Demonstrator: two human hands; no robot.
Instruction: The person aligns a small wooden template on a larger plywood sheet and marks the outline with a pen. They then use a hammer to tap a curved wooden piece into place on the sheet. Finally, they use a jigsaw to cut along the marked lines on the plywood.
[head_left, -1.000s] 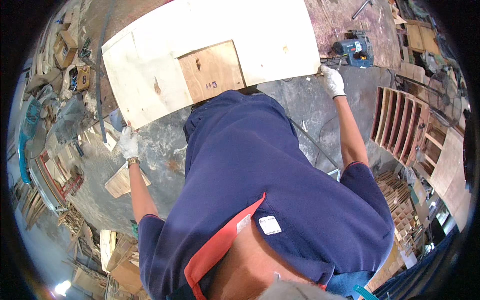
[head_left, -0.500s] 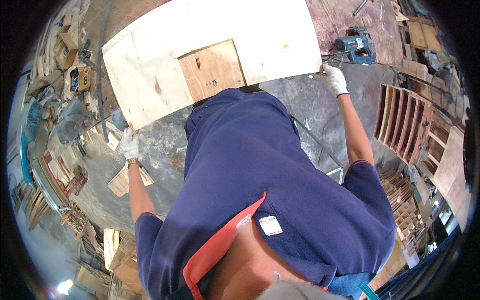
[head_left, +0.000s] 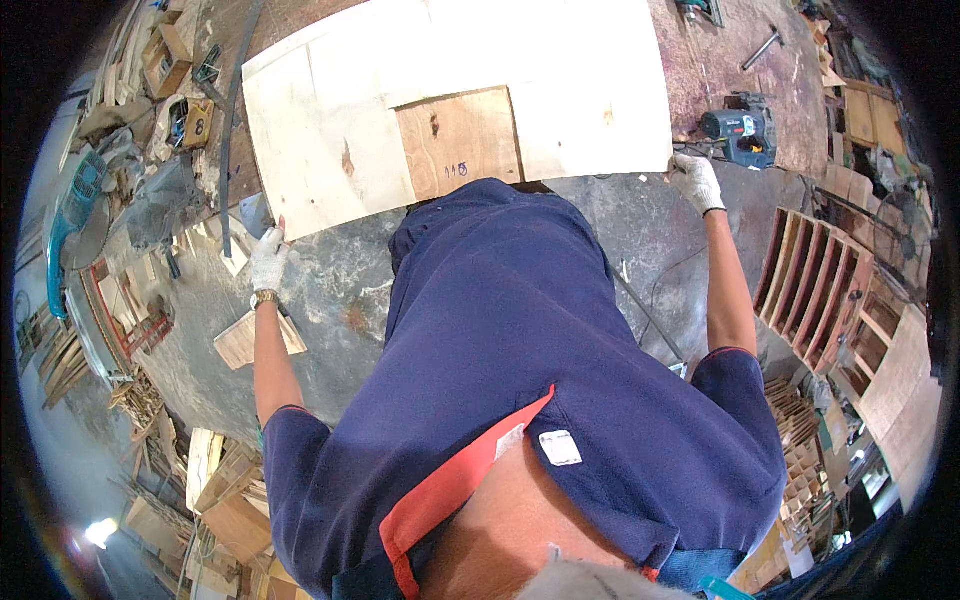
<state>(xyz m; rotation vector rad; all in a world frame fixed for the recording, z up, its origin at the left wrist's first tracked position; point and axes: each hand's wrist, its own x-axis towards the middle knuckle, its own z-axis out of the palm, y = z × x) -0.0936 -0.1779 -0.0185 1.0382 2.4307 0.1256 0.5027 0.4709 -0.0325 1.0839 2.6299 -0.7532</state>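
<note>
Plywood sheet (head_left: 450, 110) lay on the workbench (head_left: 720, 70), smaller board (head_left: 460, 140) on top, power saw (head_left: 740, 135) off right.

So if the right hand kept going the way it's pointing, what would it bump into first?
The right hand grips the corner of the big pale board, its fingers pointing up and away. Going straight on, it would probably meet the blue power saw lying just beyond, though depth is hard to judge.
</note>
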